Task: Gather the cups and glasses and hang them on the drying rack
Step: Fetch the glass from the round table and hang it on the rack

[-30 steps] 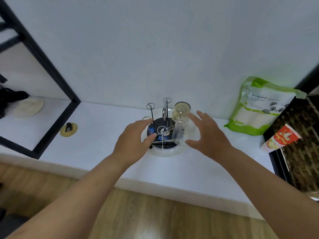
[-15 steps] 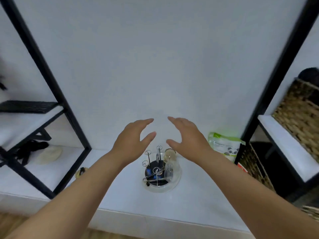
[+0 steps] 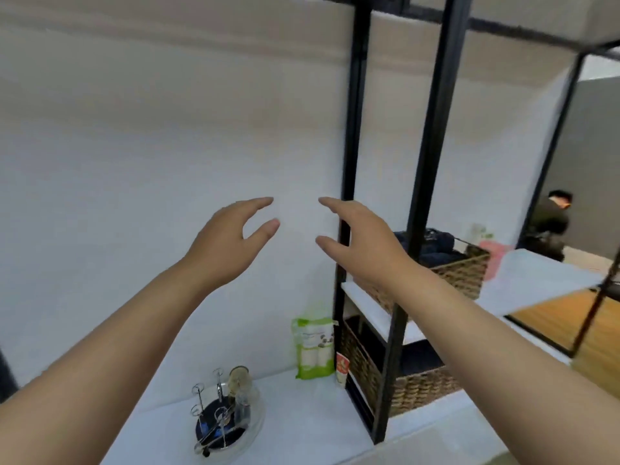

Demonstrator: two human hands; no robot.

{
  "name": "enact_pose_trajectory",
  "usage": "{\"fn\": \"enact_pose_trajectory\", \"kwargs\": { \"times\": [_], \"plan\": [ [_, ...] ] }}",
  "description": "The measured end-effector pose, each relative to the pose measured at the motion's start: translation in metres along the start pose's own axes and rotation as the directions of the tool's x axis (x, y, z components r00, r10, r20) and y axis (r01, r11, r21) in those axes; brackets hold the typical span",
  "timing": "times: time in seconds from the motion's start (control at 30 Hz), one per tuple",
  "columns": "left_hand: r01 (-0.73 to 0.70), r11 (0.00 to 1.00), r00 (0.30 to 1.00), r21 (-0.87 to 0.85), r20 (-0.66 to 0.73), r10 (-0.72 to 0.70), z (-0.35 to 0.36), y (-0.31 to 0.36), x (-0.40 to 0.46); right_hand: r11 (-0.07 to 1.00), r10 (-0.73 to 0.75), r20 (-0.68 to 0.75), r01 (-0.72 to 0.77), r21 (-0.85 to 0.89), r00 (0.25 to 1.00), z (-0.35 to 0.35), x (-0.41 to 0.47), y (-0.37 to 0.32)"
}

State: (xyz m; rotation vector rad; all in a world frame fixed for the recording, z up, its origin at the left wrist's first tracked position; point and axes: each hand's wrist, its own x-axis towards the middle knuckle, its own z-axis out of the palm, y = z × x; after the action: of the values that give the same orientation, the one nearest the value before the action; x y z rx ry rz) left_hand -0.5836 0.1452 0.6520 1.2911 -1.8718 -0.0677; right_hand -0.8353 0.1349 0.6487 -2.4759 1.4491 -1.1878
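Observation:
The drying rack, a round dark base in a clear tray with several thin metal pegs, stands on the white counter low in the view. Two clear glasses hang upside down on its right-hand pegs. My left hand is raised high above the rack, empty, with fingers curved apart. My right hand is held level with it, also empty and spread, in front of the black shelf post.
A green and white pouch and a small red and white packet lean at the wall right of the rack. A black-framed shelf holds wicker baskets. Another person sits far right.
The view has swung up and to the right, so the rack dropped to the bottom. Both hands have lifted away from the rack and now hover empty in front of the wall.

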Motion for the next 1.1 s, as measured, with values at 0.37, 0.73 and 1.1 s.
{"fn": "enact_pose_trajectory", "kwargs": {
  "times": [0.37,0.73,1.1],
  "plan": [
    [-0.334,0.886,0.908,-0.320,0.145,0.394,0.066,0.216,0.004,0.933,0.238,-0.299,-0.303,-0.195,0.924,-0.194,-0.148,0.013],
    [-0.429,0.657,0.747,-0.620,0.165,0.644,0.205,0.428,-0.018,0.718,0.407,-0.560,-0.632,-0.291,0.721,-0.377,-0.324,0.065],
    [-0.434,0.403,0.569,-0.806,0.101,0.816,0.307,0.659,-0.045,0.531,0.397,-0.728,-0.787,-0.314,0.559,-0.523,-0.443,0.096]
  ]
}}
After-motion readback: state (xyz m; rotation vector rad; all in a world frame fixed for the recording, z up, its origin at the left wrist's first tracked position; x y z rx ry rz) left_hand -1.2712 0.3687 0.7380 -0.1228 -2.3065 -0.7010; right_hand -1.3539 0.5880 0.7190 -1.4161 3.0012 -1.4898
